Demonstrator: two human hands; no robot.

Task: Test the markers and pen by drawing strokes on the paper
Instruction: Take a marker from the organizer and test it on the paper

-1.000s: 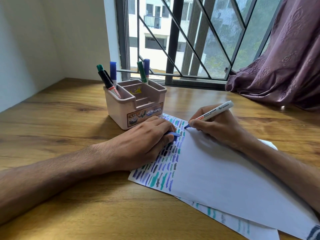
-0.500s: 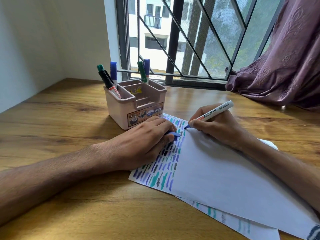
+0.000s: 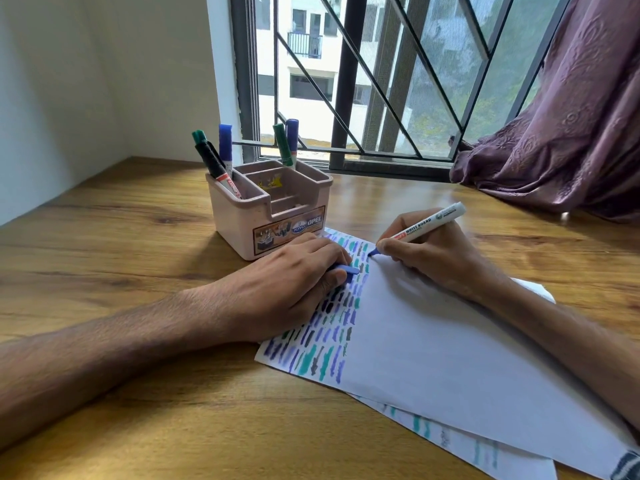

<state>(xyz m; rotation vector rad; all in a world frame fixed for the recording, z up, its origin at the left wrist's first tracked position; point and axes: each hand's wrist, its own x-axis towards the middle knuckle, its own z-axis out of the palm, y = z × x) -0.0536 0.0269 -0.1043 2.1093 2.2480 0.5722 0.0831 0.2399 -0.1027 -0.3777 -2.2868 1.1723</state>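
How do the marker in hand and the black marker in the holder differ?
The held marker is uncapped, blue tip at the paper; the black marker is capped. The right hand grips the held marker; the black marker leans in the holder. Both have white barrels.

glossy wood-grain desk (image 3: 104, 237), matt paper (image 3: 433, 358), plastic organiser (image 3: 239, 216), cloth curtain (image 3: 571, 133)

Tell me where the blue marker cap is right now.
Head view, near centre: the blue cap pokes out of the left hand over the paper, in front of the pink organiser, left of the tip of the whiteboard marker.
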